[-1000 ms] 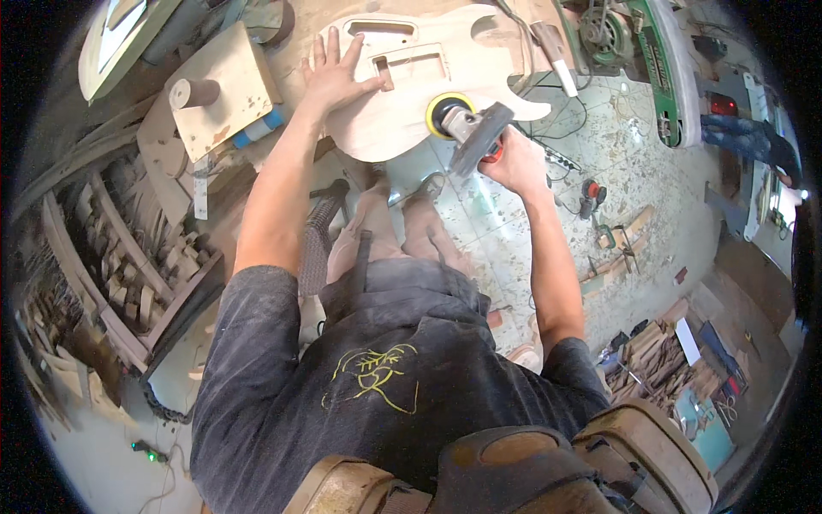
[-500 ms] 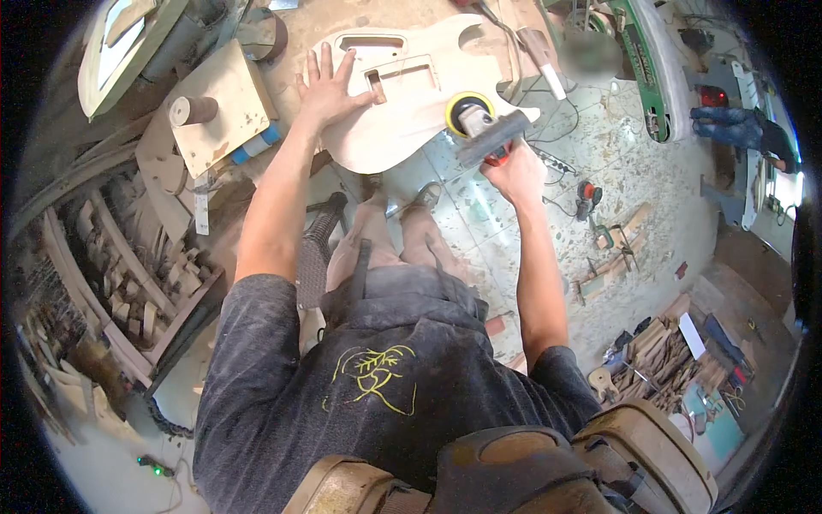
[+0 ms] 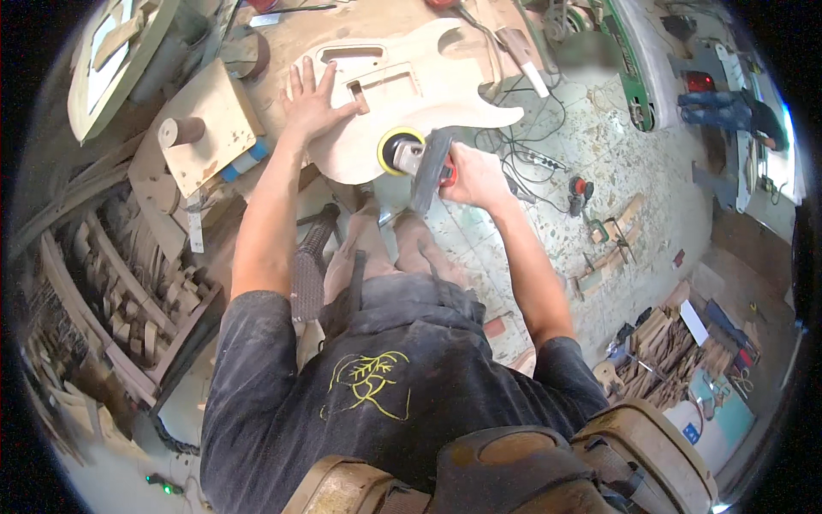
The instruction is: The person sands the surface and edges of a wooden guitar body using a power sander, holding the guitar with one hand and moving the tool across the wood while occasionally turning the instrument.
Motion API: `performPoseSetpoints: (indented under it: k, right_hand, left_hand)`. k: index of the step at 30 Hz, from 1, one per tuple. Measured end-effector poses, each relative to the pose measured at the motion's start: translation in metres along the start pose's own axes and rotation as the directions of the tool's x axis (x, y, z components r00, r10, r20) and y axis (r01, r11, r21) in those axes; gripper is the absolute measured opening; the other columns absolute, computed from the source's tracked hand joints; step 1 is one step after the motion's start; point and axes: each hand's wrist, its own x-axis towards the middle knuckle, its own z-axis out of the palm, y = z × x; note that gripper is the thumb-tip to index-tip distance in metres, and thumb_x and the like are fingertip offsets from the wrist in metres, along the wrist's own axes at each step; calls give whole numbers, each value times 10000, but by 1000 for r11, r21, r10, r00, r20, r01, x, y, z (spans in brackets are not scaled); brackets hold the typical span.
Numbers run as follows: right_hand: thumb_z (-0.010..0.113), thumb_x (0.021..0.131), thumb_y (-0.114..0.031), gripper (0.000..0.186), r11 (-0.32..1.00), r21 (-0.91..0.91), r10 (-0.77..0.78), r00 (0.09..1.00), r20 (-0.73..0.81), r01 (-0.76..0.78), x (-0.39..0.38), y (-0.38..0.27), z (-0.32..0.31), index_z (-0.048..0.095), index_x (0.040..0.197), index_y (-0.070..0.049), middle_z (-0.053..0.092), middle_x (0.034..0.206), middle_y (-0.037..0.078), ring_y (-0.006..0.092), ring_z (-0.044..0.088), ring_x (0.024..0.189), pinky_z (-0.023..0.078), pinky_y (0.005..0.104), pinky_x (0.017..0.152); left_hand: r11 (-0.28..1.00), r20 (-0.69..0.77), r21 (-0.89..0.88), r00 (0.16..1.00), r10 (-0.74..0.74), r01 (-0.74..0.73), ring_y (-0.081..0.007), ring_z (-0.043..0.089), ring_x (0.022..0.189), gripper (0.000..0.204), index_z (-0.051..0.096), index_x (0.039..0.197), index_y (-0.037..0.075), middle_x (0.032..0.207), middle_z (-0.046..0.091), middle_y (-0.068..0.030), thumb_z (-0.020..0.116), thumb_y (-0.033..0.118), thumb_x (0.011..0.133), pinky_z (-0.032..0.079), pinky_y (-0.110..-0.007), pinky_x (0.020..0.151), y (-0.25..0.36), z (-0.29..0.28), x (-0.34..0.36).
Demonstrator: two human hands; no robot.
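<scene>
Left hand (image 3: 312,110) rests atop guitar body (image 3: 396,118), right hand (image 3: 475,176) beside it.

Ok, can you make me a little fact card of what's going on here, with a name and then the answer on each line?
Left hand: flat on the wood, fingers spread
Right hand: gripping a power tool
Tool's pad: round, yellow-rimmed, at the wood's near edge; touching or not is hard to tell
Wood: pale, guitar-shaped, with cut-out hollows
Floor: red-and-black tool, cables
Upper right: another person
</scene>
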Motion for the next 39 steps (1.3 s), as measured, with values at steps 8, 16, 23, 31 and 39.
performPoseSetpoints:
  k: [8,16,23,31,39]
  right_hand:
    - [774,736,-316,520,907,-54,407,901,-153,-419,-22,34,-46,591,1139,-42,707,1001,211,407,696,959,553,491,797]
    - [737,726,-350,569,794,75,591,736,-329,-604,-77,53,-31,586,1177,-37,718,1012,229,423,692,970,544,503,836]
    - [766,710,-319,587,825,-11,545,800,-252,-566,-42,52,-36,568,1193,-51,714,1033,202,389,692,986,550,479,808]
    - [755,701,-320,493,923,29,383,907,-173,-384,2,24,-22,611,1095,-60,720,967,184,381,700,950,547,475,821]
    - [778,687,-287,436,999,0,-44,999,8,44,7,7,6,590,1007,-58,690,926,169,386,689,901,542,480,755]
  left_hand:
    - [1000,-4,14,1000,22,-22,-448,-46,1570,1090,281,1624,294,1710,20,-224,655,809,738,75,-721,1177,-2,3,1]
    - [1000,12,22,1000,9,-9,-442,-42,1572,1103,272,1628,292,1710,25,-220,642,825,736,68,-716,1183,-2,-2,0]
    - [1000,24,25,1000,0,-1,-453,-35,1568,1101,263,1630,291,1709,29,-222,643,820,742,67,-715,1184,-1,-1,2]
    - [1000,11,-21,1000,16,-16,-454,-46,1568,1096,264,1629,291,1713,21,-211,663,795,742,79,-725,1180,2,-3,1]
    - [1000,1,29,1000,1,-1,-444,-38,1570,1102,232,1632,336,1715,5,-200,639,840,741,99,-727,1178,-2,2,0]
